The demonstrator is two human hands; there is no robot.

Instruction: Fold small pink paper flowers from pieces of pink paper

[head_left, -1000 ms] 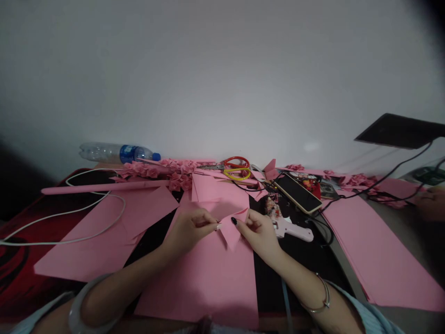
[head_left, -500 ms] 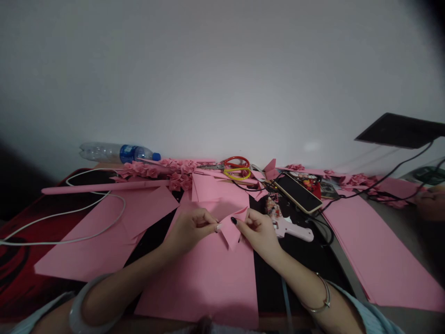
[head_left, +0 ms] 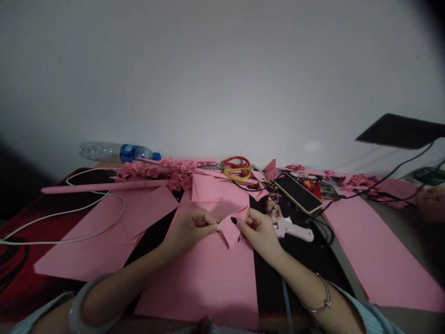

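Folded pink paper piece (head_left: pixel 230 233) held between both hands at the centre of the bench (head_left: pixel 302 266), above a large pink sheet (head_left: pixel 215 287). Clock positions below are read from this piece, 12 toward the wall.

Left hand (head_left: pixel 194 229), at 9 o'clock: thumb and index fingers pinched together at the near-left corner of the piece, grasping it there. Right hand (head_left: pixel 260 234), at 3 o'clock: fingers grasping the right side, dark-nailed thumb laid flat on the upper face, others curled behind. Piece shows a pointed lower tip at about 6 and a lifted, doubled upper edge toward 1.

Surroundings. 12 o'clock: scissors with one red and one yellow handle loop (head_left: pixel 237 174), lying among paper scraps. Near 11: cluster of pink paper flowers (head_left: pixel 179 167). 10: clear plastic bottle (head_left: pixel 107 152) on its side, blue label and cap. Between 9 and 10: rolled pink paper tube (head_left: pixel 104 186). 9: white cable (head_left: pixel 69 242), looped across loose pink sheets (head_left: pixel 90 255). 2: phone (head_left: pixel 299 192), screen dark; farther out on the same line, a black panel (head_left: pixel 399 131). 3: glue gun (head_left: pixel 295 232), pale handle, just beyond the right hand. Between 3 and 4: stack of pink sheets (head_left: pixel 378 260). Far out toward 3, another person's hand (head_left: pixel 431 204), too dim for detail.
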